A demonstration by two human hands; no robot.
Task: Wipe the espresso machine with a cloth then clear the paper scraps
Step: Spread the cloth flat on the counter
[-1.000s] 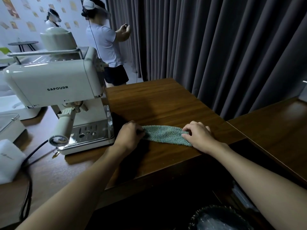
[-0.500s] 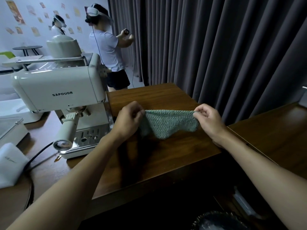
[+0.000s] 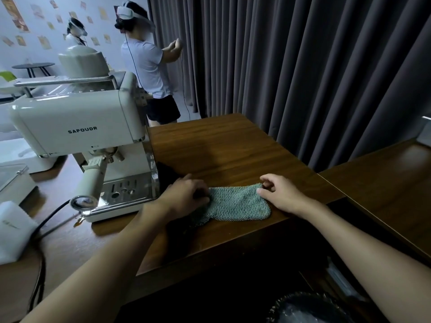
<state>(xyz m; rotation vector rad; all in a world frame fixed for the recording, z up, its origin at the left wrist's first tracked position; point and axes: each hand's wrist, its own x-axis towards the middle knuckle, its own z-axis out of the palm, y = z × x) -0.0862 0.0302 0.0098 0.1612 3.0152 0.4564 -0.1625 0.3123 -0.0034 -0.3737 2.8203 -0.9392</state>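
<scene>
Wiping not begun: left hand grips one end of the cloth on the worktop, right hand pinches the other; next, probably carry it to the espresso machine.

1. Our left hand lies knuckles up, its fingers curled down onto one end of the cloth.
2. Our right hand lies palm down, thumb and forefinger pinching the other end.
3. Our left forearm and right forearm are bare and reach forward, converging.
</scene>
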